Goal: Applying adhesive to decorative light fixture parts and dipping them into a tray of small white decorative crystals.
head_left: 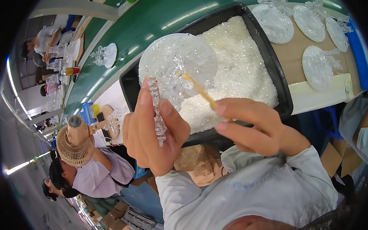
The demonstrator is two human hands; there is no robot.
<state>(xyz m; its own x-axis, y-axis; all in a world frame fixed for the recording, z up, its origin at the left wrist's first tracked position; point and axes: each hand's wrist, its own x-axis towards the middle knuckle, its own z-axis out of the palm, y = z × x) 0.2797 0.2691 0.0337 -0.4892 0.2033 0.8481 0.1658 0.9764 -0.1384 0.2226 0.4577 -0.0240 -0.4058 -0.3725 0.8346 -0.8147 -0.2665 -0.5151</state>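
My left hand (154, 134) is closed round the ridged clear stem of a clear plastic ornament (156, 112). The ornament's round whitish disc (161, 53), speckled with shiny bits, tilts above the tray. Between the thumb and fingers of my right hand (253, 126) is a thin yellow stick, like a small brush (201, 91). Its tip reaches the clear parts at the disc's middle; whether it touches them I cannot tell. Beneath both hands, a black tray (266, 47) holds a heap of glittering white flakes (239, 60).
Several similar ornaments (308, 23) lie on cardboard (293, 56) to the right. Another ornament (105, 55) stands on the green surface (128, 29) at far left. A beige fan (75, 141) and a co-worker (99, 170) are to my left. A brown paper bag (195, 161) sits below the tray.
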